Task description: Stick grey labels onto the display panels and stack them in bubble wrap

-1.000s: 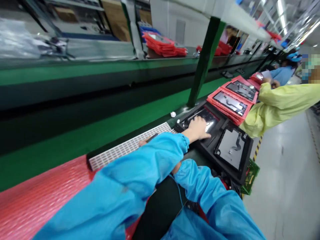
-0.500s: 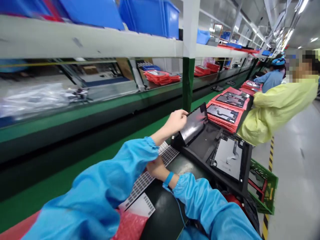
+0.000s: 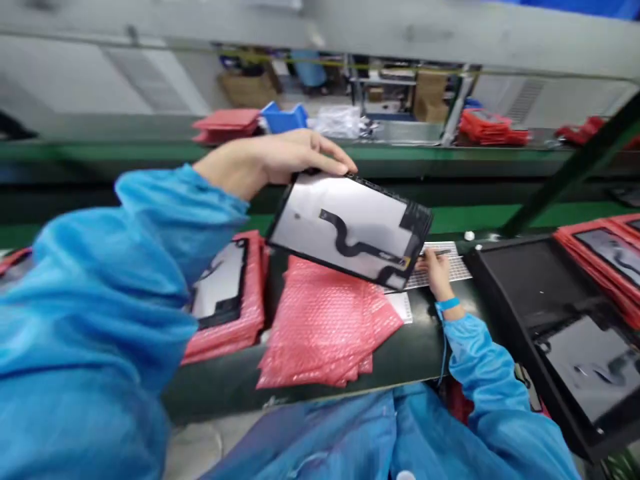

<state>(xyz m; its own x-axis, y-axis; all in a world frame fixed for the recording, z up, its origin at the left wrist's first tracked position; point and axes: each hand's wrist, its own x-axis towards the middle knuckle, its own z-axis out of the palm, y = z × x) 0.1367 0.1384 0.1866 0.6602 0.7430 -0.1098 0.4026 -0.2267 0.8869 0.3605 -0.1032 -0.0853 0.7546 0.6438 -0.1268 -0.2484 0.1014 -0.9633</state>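
Observation:
My left hand (image 3: 305, 155) grips the top edge of a display panel (image 3: 345, 220), with the thumb and fingers closed on it. The panel is silver-grey with a black border and a black flat cable, and it hangs tilted above several pink bubble-wrap bags (image 3: 325, 333). To its right, my right hand (image 3: 436, 272), with a blue wrist strap and cord, is closed around a thin dark pen-like tool (image 3: 442, 252). That hand rests by a white sheet of small printed rectangles (image 3: 457, 267). The panel covers part of this sheet.
A black tray (image 3: 515, 333) with another display panel (image 3: 593, 367) in it stands at the right. Wrapped panels on pink bubble wrap (image 3: 255, 300) lie at the left, and more red-wrapped panels (image 3: 600, 257) at the far right. A dark green post (image 3: 565, 170) rises behind the tray.
My left hand has lifted the display panel out of the black tray and carried it left over the bubble-wrap bags. The view has swung left. My right hand remains by the white sheet.

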